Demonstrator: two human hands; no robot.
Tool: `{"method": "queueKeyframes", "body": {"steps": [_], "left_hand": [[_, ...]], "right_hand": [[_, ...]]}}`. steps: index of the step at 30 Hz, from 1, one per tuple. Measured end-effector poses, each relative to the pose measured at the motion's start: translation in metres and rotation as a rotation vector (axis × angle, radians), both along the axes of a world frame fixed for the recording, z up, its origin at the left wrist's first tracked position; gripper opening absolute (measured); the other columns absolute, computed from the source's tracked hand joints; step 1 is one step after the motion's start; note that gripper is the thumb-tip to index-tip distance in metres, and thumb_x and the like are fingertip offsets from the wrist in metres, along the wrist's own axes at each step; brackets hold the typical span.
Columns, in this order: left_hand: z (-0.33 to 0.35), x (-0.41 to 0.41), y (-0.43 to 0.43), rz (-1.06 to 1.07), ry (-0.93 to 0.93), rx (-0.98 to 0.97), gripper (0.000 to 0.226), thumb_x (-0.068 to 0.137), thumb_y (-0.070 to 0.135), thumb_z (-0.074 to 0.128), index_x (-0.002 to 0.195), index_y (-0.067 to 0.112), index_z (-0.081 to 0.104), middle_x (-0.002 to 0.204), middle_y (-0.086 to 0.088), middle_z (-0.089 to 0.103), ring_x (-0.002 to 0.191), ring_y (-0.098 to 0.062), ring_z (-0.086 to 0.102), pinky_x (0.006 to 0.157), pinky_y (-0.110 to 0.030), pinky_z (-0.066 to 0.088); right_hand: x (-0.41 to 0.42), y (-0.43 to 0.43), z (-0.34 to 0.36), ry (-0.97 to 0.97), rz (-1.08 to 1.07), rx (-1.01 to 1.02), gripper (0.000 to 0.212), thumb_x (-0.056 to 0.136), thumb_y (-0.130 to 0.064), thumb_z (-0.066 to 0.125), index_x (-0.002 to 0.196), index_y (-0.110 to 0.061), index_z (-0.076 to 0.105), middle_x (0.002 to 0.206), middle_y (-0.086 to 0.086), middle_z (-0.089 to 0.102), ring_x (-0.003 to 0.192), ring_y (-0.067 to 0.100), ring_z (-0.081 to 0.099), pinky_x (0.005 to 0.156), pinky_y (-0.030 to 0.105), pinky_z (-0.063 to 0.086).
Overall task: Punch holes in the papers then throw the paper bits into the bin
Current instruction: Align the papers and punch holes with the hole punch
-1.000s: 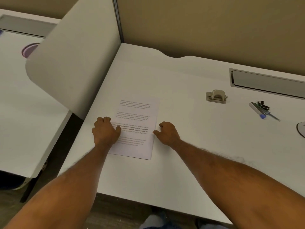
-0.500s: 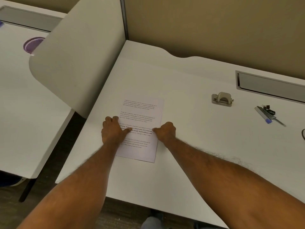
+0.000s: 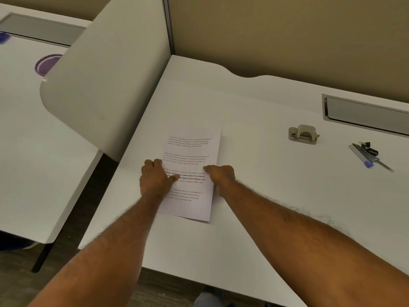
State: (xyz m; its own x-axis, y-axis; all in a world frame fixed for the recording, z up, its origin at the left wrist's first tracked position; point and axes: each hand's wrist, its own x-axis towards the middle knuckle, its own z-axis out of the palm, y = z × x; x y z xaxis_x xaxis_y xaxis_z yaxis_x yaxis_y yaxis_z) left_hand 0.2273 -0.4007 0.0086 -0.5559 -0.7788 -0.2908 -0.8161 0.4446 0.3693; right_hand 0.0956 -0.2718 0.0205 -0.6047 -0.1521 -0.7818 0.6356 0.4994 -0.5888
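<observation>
White papers (image 3: pixel 194 151), both hands (image 3: pixel 155 176) pressing edges

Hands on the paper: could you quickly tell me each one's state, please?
Left hand: open, flat on the paper.
Right hand: loosely curled, holding nothing.

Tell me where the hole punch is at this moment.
In the head view, the hole punch sits untouched on the desk, to the right of the paper and left of the pens, below the metal slot.

Both arms outstretched — left hand (image 3: pixel 156 177) and right hand (image 3: pixel 221 176) lie knuckles-up, fingers curled.
</observation>
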Motion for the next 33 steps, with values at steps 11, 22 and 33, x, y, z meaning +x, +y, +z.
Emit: {"method": "queueKeyframes", "body": {"steps": [11,22,33], "left_hand": [[-0.007,0.002,-0.003,-0.021,-0.002,-0.028,0.08,0.081,0.055,0.072,0.14,0.009,0.044,0.135,-0.014,0.044,0.124,-0.031,0.045,0.098,-0.046,0.045],[-0.013,0.026,-0.015,-0.016,0.214,0.101,0.057,0.097,0.044,0.054,0.144,0.013,0.044,0.143,-0.015,0.043,0.128,-0.033,0.046,0.107,-0.047,0.041],[0.005,0.024,-0.012,0.04,0.296,0.491,0.058,0.101,0.04,0.05,0.148,0.009,0.036,0.128,-0.008,0.053,0.115,-0.022,0.054,0.095,-0.032,0.042]], "right_hand": [[-0.006,0.008,-0.008,0.118,0.163,0.035,0.027,0.083,-0.004,0.064,0.11,-0.002,0.064,0.112,0.014,0.068,0.099,0.032,0.065,0.087,0.045,0.057],[-0.006,0.027,-0.012,0.156,0.146,-0.139,0.02,0.084,0.004,0.06,0.1,-0.009,0.062,0.111,0.014,0.069,0.1,0.032,0.067,0.088,0.051,0.056],[-0.01,0.07,-0.004,-0.001,0.039,-0.301,0.021,0.089,0.004,0.061,0.103,-0.011,0.06,0.109,0.014,0.069,0.084,0.025,0.069,0.071,0.035,0.058]]}}
